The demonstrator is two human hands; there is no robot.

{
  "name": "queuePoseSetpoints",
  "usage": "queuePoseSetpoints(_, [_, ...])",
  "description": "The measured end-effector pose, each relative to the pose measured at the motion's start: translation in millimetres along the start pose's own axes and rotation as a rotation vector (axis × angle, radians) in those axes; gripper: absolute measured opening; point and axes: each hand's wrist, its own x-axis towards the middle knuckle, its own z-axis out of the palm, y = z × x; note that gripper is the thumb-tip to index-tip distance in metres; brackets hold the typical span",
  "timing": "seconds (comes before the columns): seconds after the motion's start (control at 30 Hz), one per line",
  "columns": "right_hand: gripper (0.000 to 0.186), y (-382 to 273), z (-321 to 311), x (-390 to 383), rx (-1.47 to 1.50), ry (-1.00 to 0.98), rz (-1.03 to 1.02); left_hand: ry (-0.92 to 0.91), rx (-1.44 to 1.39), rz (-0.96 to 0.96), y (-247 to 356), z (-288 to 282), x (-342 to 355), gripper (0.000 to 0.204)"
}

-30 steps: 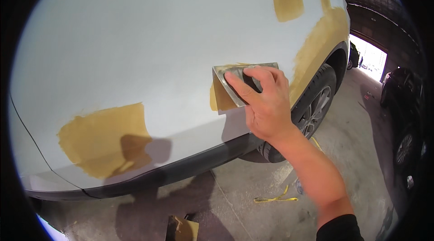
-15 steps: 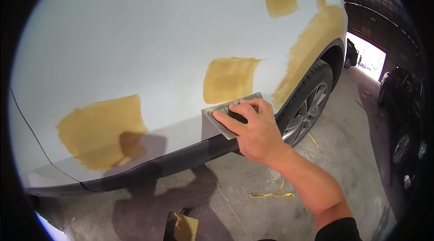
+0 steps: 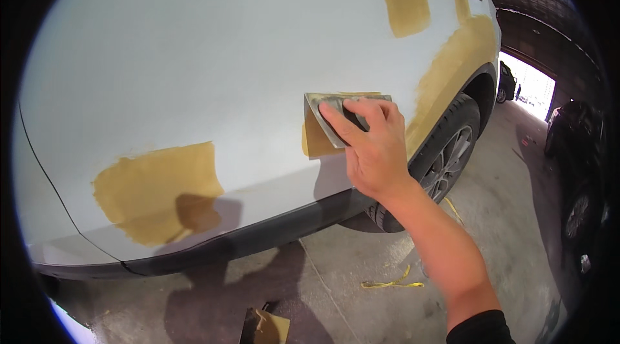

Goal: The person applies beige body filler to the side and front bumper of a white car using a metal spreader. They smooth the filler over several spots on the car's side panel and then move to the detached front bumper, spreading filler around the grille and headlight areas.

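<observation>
My right hand [image 3: 380, 153] grips a flat grey putty spreader [image 3: 330, 130] with a dark grip, thumb and fingers spread over its back. The spreader lies tilted over a tan filler patch [image 3: 321, 148] low on the white car body panel [image 3: 194, 53], near the rear wheel. Part of that patch is hidden behind the blade and hand. A larger tan patch [image 3: 152, 179] is further left, partly under a shadow. At the bottom edge, a mixing board [image 3: 276, 330] carries tan filler; what supports it is out of view. My left hand is not in view.
More tan filler covers the wheel arch [image 3: 452, 63] and an upper spot [image 3: 405, 3]. The tyre [image 3: 462, 111] and dark sill trim [image 3: 258, 231] border the panel. Yellow strips [image 3: 392, 284] lie on the concrete floor. A dark car [image 3: 571, 157] stands at the right.
My right hand has moved the spreader upward, from below the middle patch onto its upper part. The view has shifted slightly, so the panel appears lower and further right.
</observation>
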Motion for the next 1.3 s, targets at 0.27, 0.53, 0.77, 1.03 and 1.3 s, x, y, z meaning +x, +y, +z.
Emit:
queuePoseSetpoints(0.27, [0.063, -33, -5, -32, 0.119, -0.222, 0.049, -0.041, -0.02, -0.05, -5, 2, 11, 0.016])
queuePoseSetpoints(0.53, [0.058, -26, -39, -49, 0.218, -0.303, 0.126, -0.095, -0.009, 0.102, 1, 4, 0, 0.015])
queuePoseSetpoints(0.77, [0.044, -104, -85, -86, 1.457, 0.37, 0.906, -0.23, -0.232, 0.226, 5, 20, -6, 0.005])
queuePoseSetpoints(1.03, [0.034, -204, -107, -101, 1.978, -0.112, 0.898, -0.083, -0.267, 0.234, 7, 33, -3, 0.013])
queuePoseSetpoints(1.3, [0.034, -127, -70, -162, 1.43, -0.7, 0.879, -0.102, -0.284, 0.263, 9, 10, 3, 0.011])
